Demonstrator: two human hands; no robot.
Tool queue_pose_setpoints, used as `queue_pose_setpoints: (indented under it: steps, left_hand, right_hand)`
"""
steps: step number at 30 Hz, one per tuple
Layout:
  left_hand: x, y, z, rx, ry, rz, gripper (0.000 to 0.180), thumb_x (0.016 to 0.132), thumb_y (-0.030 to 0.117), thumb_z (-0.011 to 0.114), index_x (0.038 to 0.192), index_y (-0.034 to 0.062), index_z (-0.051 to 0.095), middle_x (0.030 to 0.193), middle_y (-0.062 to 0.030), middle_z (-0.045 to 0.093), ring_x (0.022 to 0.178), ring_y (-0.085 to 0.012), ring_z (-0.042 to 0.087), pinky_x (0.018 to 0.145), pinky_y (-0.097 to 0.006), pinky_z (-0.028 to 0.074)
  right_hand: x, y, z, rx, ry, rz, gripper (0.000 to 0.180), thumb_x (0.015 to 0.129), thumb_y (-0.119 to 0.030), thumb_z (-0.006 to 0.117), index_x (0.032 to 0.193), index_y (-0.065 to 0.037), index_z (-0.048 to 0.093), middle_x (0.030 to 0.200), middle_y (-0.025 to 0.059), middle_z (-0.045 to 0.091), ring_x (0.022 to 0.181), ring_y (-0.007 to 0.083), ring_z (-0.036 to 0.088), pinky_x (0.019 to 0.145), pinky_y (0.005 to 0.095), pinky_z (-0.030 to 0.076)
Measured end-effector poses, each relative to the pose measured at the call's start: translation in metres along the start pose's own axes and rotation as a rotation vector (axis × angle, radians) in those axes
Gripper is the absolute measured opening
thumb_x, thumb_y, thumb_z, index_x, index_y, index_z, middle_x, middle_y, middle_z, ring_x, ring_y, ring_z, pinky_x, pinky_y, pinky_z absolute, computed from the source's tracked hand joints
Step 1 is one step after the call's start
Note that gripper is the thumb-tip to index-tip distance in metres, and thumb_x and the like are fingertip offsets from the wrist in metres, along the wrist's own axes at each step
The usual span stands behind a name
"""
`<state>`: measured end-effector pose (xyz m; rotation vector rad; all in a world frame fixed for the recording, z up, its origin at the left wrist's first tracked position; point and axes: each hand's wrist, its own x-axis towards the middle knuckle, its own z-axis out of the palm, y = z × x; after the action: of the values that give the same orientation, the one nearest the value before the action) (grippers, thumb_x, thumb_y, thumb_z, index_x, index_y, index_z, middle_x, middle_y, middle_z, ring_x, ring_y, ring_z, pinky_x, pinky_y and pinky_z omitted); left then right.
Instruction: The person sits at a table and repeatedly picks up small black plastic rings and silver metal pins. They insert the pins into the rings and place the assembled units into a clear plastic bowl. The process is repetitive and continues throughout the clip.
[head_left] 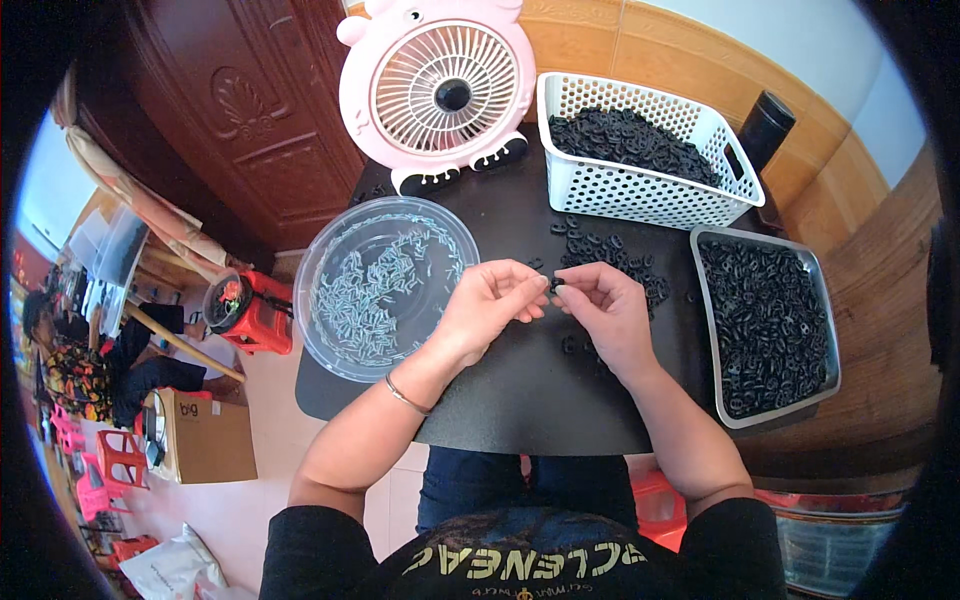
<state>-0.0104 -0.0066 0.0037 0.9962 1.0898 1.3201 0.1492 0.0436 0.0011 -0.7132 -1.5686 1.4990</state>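
Note:
My two hands meet over the middle of the dark table. Thumb and fingers of my right hand (610, 312) pinch a small black plastic piece (556, 284). My left hand (497, 302) is closed in a pinch right beside it; whatever its fingertips hold is too small to make out. Behind and beside my right hand lies a loose pile of black oval plastic pieces (600, 248). To the left of my left hand stands a round clear tub (312, 330) with many small, thin, silvery pins (360, 305) in it.
A white perforated basket (640, 203) heaped with black pieces stands at the back right. A metal tray (712, 340) full of black oval pieces is at the right edge. A pink animal-shaped fan (358, 90) and a black cylinder (768, 125) stand behind. Another person sits far left.

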Motion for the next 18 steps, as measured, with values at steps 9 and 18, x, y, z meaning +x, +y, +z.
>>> queue_pose_setpoints:
  steps: [9, 18]
  left_hand:
    - [-0.0016, -0.0009, 0.0032, 0.053, 0.017, 0.090, 0.006, 0.080, 0.007, 0.060, 0.082, 0.0018, 0.060, 0.073, -0.0036, 0.061, 0.061, -0.0067, 0.055, 0.054, -0.017, 0.042]
    - [-0.0044, 0.0006, 0.0093, 0.259, 0.092, 0.222, 0.011, 0.079, 0.004, 0.061, 0.088, -0.0011, 0.059, 0.073, -0.0012, 0.059, 0.063, -0.0043, 0.055, 0.057, -0.017, 0.044]
  right_hand:
    - [0.0000, -0.0041, 0.0003, 0.011, 0.000, 0.041, 0.014, 0.079, -0.001, 0.057, 0.092, 0.002, 0.058, 0.082, 0.0073, 0.061, 0.073, 0.0093, 0.059, 0.068, 0.0205, 0.048]
    - [0.0014, -0.0056, -0.0028, 0.202, -0.020, 0.183, 0.015, 0.081, -0.005, 0.056, 0.096, -0.001, 0.057, 0.079, 0.0025, 0.059, 0.070, 0.0067, 0.056, 0.065, 0.0186, 0.046]
